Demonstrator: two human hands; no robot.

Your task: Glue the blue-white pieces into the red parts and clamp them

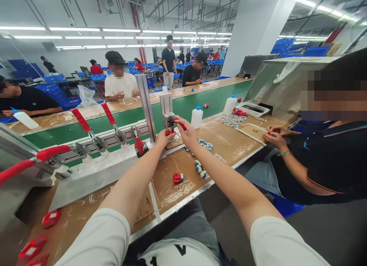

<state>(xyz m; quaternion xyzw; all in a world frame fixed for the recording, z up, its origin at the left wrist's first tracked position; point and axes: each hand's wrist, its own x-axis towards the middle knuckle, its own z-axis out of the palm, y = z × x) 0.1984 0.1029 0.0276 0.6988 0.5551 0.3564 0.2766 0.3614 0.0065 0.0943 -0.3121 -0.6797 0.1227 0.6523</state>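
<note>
My left hand point(163, 138) reaches to the foot of a small upright metal toggle press point(167, 105). Its fingers are closed at a small red plastic part point(171, 132) under the press head. Wrapped round the red lever handle point(180, 124) of that press is my right hand point(187, 132). A red piece with blue and white parts point(178, 177) lies on the brown tabletop between my forearms. By my right forearm are several blue, white and yellow pieces point(200, 169), partly hidden by the arm.
To the left, a row of red-handled toggle clamps point(99, 141) stands along a metal rail. Red pieces point(51, 219) lie at the lower left. Beyond runs a green conveyor point(213, 105). White bottles point(197, 117) stand near its edge. A co-worker point(312, 151) sits at the right.
</note>
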